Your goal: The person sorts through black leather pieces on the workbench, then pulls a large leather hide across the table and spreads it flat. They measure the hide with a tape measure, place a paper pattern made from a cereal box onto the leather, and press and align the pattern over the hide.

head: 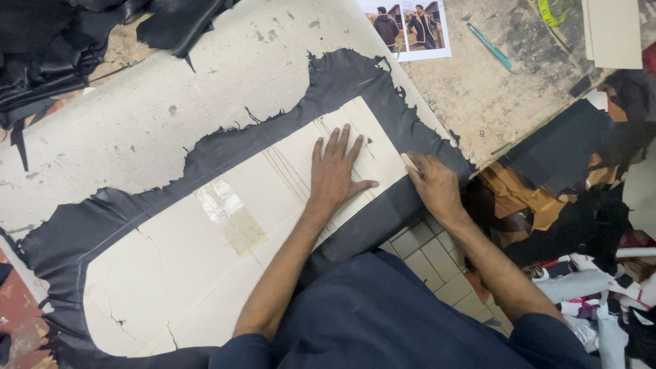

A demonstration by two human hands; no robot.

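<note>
From the head camera, the left hand (335, 174) presses flat, fingers spread, on a cream paper pattern (225, 253) lying over black leather (342, 82). Just beside it, the right hand (432, 184) pinches a pale chalk piece (409, 162) at the pattern's edge.

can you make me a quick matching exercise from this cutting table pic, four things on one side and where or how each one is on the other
Things:
1. left hand
2. right hand
3. teal pen
4. black leather hide

States:
A. lies under the pattern
B. pressed flat on the cardboard pattern
C. holds a pale chalk piece at the pattern's edge
D. on the worn tabletop beside a photo print

Pairs: 1-B, 2-C, 3-D, 4-A
</note>
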